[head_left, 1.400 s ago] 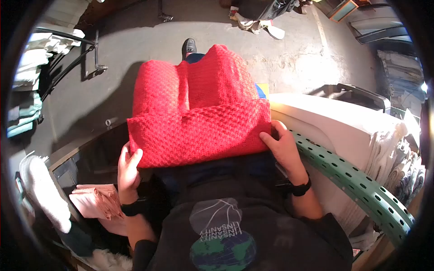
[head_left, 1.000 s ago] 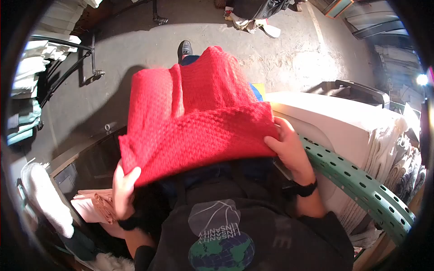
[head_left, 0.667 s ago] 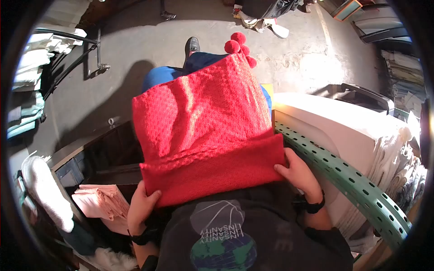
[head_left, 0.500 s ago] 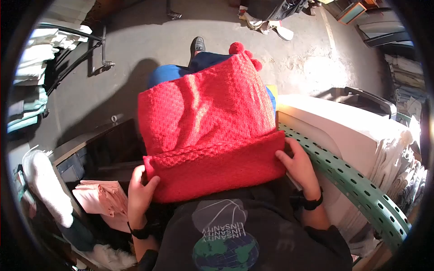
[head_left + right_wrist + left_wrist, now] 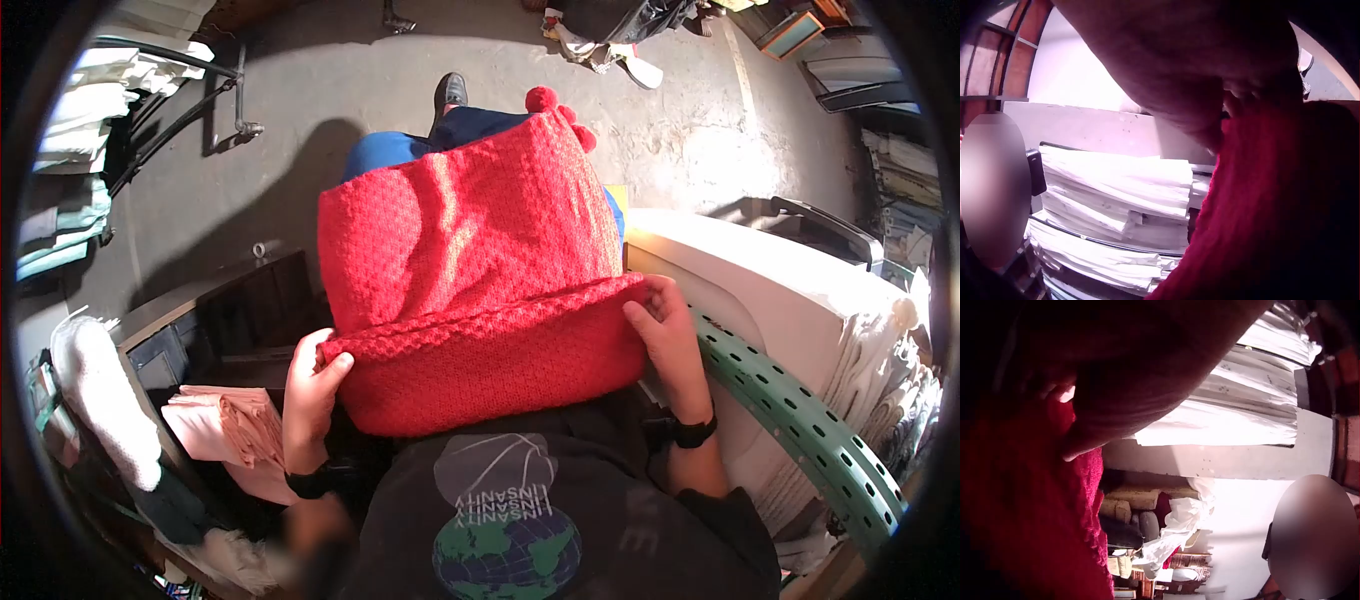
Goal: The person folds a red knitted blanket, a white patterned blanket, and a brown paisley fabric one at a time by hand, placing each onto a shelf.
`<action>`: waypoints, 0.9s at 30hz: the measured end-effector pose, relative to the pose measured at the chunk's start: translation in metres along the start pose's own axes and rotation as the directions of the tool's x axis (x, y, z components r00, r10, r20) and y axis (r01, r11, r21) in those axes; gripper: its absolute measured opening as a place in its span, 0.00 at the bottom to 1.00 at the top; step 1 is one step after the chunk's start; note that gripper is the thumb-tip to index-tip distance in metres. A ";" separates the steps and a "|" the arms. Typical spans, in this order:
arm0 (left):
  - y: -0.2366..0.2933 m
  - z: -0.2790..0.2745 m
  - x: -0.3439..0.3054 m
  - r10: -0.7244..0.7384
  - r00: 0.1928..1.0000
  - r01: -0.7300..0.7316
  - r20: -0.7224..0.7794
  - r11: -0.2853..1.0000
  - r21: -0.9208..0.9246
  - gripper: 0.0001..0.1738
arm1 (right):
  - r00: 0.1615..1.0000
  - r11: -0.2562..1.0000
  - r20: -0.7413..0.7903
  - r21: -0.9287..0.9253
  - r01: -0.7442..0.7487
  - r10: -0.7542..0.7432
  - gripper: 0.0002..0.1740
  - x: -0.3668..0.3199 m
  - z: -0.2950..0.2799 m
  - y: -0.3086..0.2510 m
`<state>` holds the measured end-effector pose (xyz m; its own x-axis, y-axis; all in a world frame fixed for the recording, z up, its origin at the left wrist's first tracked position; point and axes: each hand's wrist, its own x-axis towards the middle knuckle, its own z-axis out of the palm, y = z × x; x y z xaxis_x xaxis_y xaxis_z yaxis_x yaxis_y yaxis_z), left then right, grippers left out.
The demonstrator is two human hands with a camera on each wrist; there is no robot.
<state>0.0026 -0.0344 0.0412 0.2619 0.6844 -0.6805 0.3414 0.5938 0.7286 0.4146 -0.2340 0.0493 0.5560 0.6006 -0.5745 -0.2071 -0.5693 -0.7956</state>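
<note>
A red knitted cloth (image 5: 480, 230) lies over the person's lap in the head view, its near part folded in a band across the front. Red pompoms (image 5: 541, 99) show at its far right corner. My left hand (image 5: 311, 392) pinches the band's left corner, thumb on top. At the band's right corner my right hand (image 5: 672, 335) grips the edge between thumb and fingers. The left wrist view shows the red cloth (image 5: 1029, 506) below the dark left hand (image 5: 1141, 369). In the right wrist view the cloth (image 5: 1260, 206) hangs from the right hand (image 5: 1179, 62).
A green perforated metal bar (image 5: 790, 410) runs along the right, beside a white padded surface (image 5: 740, 260). Folded pink cloths (image 5: 228, 425) lie at the lower left near a wooden frame (image 5: 200, 290). Stacked cloths (image 5: 75, 190) stand far left; a black shoe (image 5: 451, 90) rests on the floor.
The cloth was drawn toward the body, uncovering the blue-clad legs and pompoms. Its near band then rose slightly with both hands, which kept hold of the corners. The view shifted somewhat.
</note>
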 end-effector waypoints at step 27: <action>0.001 0.004 0.003 0.294 0.936 -0.322 -0.192 0.937 -0.136 0.16 | 0.933 0.967 -0.338 0.170 0.191 -0.125 0.13 0.019 -0.012 0.005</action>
<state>0.0069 -0.0335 0.0397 0.1721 0.8968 -0.4077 0.1124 0.3933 0.9125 0.4335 -0.2324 0.0369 0.8167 0.4415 -0.3716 -0.2306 -0.3405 -0.9115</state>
